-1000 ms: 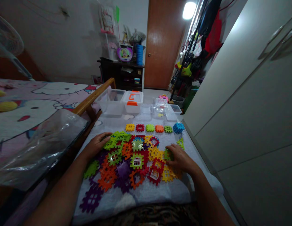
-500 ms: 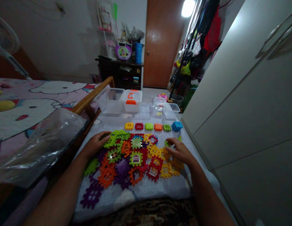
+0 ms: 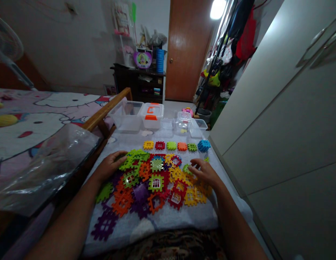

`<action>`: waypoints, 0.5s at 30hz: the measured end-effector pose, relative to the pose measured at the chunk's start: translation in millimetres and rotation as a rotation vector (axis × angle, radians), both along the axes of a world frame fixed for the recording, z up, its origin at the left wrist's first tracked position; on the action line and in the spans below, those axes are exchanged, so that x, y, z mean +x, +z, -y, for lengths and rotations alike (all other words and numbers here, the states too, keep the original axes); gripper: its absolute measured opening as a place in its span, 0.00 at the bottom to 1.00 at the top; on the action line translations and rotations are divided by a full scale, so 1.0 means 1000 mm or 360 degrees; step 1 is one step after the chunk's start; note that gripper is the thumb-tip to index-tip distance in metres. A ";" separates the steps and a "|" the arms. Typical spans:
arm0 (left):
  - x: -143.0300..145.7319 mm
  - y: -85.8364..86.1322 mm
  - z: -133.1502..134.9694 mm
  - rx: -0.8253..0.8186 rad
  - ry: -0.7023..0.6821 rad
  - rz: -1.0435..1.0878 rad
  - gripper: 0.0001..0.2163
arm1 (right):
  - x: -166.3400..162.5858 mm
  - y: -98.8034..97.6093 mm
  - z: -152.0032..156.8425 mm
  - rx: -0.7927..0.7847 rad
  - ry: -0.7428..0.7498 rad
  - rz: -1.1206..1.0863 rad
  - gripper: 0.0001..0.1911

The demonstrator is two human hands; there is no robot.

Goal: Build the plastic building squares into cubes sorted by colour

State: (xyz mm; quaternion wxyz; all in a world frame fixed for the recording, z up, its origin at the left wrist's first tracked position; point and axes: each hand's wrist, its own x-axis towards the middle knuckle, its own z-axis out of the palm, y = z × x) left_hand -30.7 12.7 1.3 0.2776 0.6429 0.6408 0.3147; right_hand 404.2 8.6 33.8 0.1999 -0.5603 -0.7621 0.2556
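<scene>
"Building tiles (image 3: 156, 183): where are they lying?"

"They are lying in a loose, overlapping heap on a pale cloth (image 3: 184, 220), between the 2 hands. Purple and orange are showing mostly at the near left, light green at the far left, yellow and red towards the right."

"Left hand (image 3: 111, 165): condition?"

"It is resting at the left edge of the heap, beside the light green tiles (image 3: 134, 159). Its fingers are curving loosely, unclenched, their tips reaching the tiles' edge."

"And the right hand (image 3: 206, 173)?"

"It is sitting over the yellow tiles (image 3: 194, 195), its fingers bending and slightly parted. A green tile (image 3: 185, 168) is lying at the fingertips; whether they are grasping it, I cannot tell."

"Beyond the heap?"

"5 small toothed pieces (image 3: 171, 146) are forming a row: yellow, red, light green, orange, green. A bulkier blue piece (image 3: 203, 145) is occupying the right end. Behind, a lidded box (image 3: 152, 116) with orange clasps is standing beside a larger clear box (image 3: 128, 122)."

"Left side?"

"A crumpled plastic bag (image 3: 70, 155) is lying near a wooden rail (image 3: 111, 108)."
</scene>
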 end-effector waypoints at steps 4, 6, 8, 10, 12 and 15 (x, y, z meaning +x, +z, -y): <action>0.001 0.001 0.000 0.0010 0.0011 0.0004 0.29 | -0.004 0.000 0.006 0.0060 0.0137 0.0244 0.21; 0.001 0.000 0.000 0.0003 0.0012 0.0004 0.29 | -0.005 -0.001 0.009 0.0075 0.0165 0.0277 0.19; 0.000 -0.001 0.000 -0.0005 0.0012 -0.0001 0.29 | -0.005 -0.002 0.009 0.0066 0.0154 0.0239 0.16; 0.000 -0.002 0.000 -0.0003 0.0011 -0.0006 0.29 | -0.004 -0.002 0.009 0.0064 0.0120 0.0193 0.13; -0.001 -0.003 0.000 -0.0003 0.0008 -0.0004 0.29 | -0.002 -0.003 0.008 0.0062 0.0092 0.0153 0.11; -0.002 -0.005 -0.001 -0.0019 0.0003 -0.0002 0.29 | 0.001 -0.005 0.005 0.0024 0.0051 0.0078 0.10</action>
